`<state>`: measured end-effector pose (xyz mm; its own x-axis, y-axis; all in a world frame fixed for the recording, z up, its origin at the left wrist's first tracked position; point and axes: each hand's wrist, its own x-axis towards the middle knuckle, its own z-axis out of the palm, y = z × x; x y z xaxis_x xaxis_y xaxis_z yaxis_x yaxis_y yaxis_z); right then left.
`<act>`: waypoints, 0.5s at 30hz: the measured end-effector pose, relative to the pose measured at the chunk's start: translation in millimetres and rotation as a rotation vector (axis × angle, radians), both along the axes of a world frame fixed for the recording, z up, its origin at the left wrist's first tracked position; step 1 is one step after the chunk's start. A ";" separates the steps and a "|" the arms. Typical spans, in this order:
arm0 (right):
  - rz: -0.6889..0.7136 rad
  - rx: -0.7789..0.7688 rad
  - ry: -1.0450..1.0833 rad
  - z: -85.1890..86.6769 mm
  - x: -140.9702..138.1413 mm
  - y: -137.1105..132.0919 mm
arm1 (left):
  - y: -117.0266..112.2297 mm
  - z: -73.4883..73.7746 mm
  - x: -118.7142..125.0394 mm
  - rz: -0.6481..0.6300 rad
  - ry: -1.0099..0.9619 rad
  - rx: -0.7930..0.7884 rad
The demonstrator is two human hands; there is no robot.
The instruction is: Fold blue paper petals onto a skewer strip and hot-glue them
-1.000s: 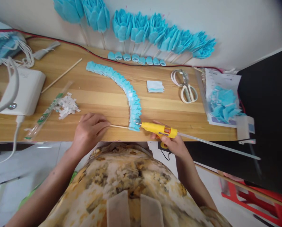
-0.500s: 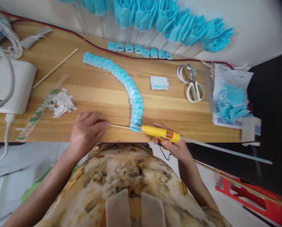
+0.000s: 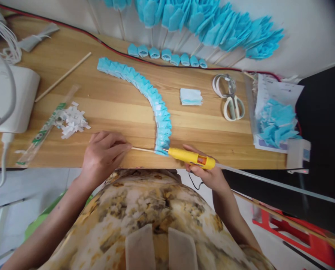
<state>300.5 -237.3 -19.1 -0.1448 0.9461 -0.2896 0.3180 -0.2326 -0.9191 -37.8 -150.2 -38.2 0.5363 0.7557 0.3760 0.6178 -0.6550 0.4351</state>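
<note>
My left hand (image 3: 105, 152) pinches a thin wooden stick (image 3: 143, 149) low over the table's front edge. The stick's far end meets the near end of a curved row of overlapping light-blue petal pieces (image 3: 159, 112). In my right hand (image 3: 205, 170) is a yellow hot glue gun (image 3: 184, 155), with a long translucent glue stick (image 3: 277, 183) jutting from its back. The gun's metal nozzle points left, at the lowest blue piece beside the stick's end. Whether the nozzle touches it, I cannot tell.
Finished blue flowers on sticks (image 3: 204, 26) lean along the wall, behind several small blue rolls (image 3: 166, 55). White-handled scissors (image 3: 234, 107), a folded blue stack (image 3: 191, 96) and a bag of petals (image 3: 278, 122) lie right. Left are paper scraps (image 3: 73, 122), a loose stick (image 3: 63, 77) and a white power box (image 3: 14, 97).
Both hands keep nearly the same pose, stick and glue gun at the lowest blue piece. The view has shifted slightly.
</note>
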 end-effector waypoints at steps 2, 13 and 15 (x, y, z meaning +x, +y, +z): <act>-0.005 0.011 -0.018 -0.6 0.2 -0.9 | -0.1 -0.5 -0.1 0.002 -0.007 -0.003; -0.014 -0.006 -0.044 4.8 4.2 1.9 | 0.8 -0.4 -0.6 -0.008 -0.005 0.006; 0.003 -0.004 -0.058 6.3 3.7 4.0 | 0.6 -0.5 -0.3 -0.004 -0.003 0.009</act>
<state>304.2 -233.4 -12.8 -0.1300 0.9446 -0.3015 0.3717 -0.2354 -0.8980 -38.1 -149.6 -38.7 0.5379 0.7504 0.3841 0.6141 -0.6610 0.4313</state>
